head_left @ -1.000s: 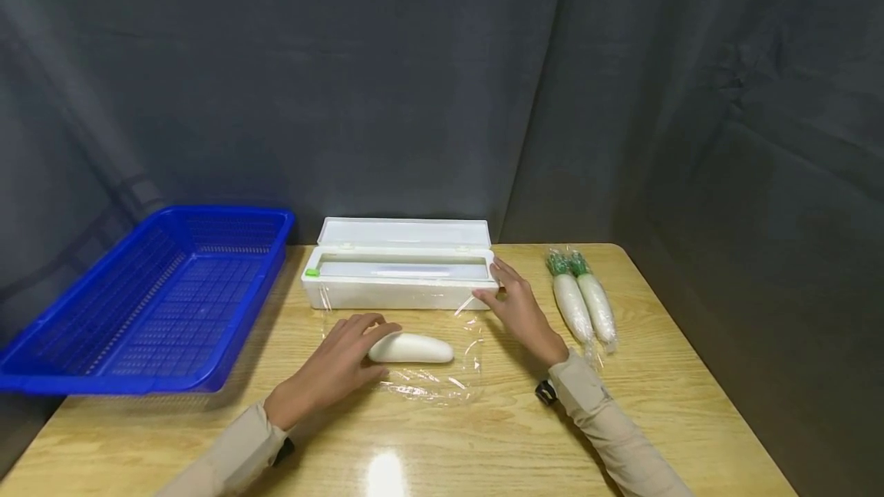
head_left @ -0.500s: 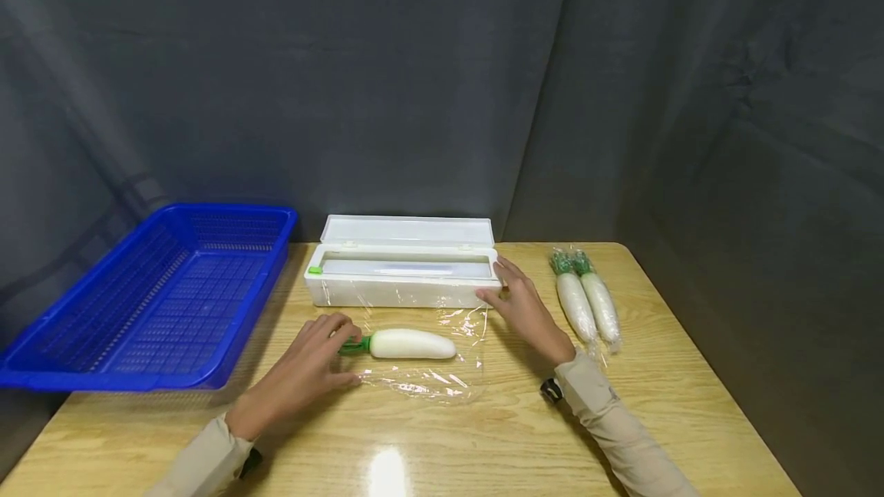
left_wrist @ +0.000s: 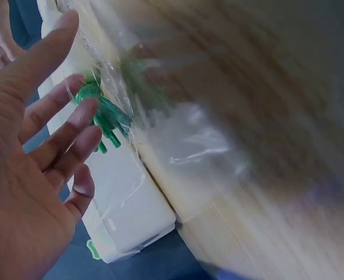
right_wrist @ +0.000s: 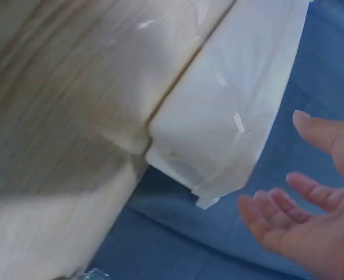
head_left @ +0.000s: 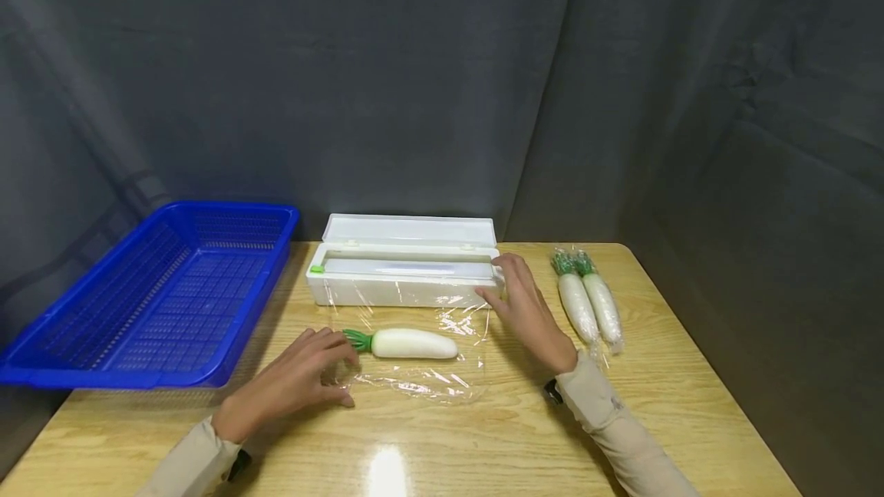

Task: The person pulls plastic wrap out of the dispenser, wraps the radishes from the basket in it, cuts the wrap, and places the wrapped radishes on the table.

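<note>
A white radish [head_left: 414, 343] with green leaf stubs [head_left: 357, 340] lies on a sheet of clear cling film [head_left: 428, 386]. The film runs down from a white wrap dispenser box [head_left: 394, 294] whose lid stands up. My left hand [head_left: 297, 378] is just left of the leaf stubs, fingers loosely bent and holding nothing. In the left wrist view its fingertips overlap the leaf stubs [left_wrist: 105, 111]; contact is unclear. At the box's right end hovers my right hand [head_left: 521, 309]. The right wrist view shows that hand [right_wrist: 312, 221] apart from the box [right_wrist: 218, 111], fingers relaxed.
To the left stands a blue plastic basket [head_left: 207, 305]. Two radishes wrapped in film [head_left: 590, 305] lie side by side at the right of the wooden table [head_left: 525, 436]. Dark curtains [head_left: 414, 83] hang behind and at the sides.
My left hand has let go of the radish and drawn back to the left, uncovering its green leaf stubs. My right hand has stayed by the box's right end.
</note>
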`<state>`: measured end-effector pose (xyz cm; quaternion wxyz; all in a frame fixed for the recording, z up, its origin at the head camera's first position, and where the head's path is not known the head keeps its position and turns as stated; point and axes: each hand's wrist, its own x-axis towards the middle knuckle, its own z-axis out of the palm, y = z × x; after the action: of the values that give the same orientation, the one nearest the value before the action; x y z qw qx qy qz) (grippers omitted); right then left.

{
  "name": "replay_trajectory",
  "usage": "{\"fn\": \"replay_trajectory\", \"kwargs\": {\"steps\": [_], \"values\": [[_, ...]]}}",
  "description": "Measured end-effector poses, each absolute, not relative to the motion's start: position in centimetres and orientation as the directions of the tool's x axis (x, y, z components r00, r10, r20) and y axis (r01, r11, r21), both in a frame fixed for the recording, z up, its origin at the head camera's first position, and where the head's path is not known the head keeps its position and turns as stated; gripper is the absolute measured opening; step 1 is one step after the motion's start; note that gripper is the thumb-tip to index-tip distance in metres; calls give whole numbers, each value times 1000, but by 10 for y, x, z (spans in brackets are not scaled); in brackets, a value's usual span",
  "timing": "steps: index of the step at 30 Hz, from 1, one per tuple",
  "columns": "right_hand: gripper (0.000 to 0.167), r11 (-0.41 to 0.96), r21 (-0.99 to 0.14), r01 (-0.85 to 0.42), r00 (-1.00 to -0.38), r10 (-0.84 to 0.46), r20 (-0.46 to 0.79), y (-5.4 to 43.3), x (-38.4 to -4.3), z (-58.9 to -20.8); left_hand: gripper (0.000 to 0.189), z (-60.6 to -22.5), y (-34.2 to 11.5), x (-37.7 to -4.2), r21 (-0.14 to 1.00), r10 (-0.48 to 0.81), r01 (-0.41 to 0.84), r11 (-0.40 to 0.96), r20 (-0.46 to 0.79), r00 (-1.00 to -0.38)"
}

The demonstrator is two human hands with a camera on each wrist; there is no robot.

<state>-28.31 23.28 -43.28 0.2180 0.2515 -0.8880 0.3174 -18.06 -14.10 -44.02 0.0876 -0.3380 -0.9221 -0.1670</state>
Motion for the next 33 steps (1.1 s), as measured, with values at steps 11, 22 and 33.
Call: {"fn": "replay_trajectory", "kwargs": {"steps": [11,22,33], "values": [[32,572,-381,-726,-685,-555,472,223,-265,-419,35,-436,-145,-180,236,637,677,697,229,-736],[37,536,-416,-735,-666,-687,291,218,-250,-418,21,-438,-147,-182,246,673,715,654,243,-699],[49,498,-489,-716,-633,-759,152,210,-238,-416,11,-441,-147,-184,308,688,735,604,265,-676]]}}
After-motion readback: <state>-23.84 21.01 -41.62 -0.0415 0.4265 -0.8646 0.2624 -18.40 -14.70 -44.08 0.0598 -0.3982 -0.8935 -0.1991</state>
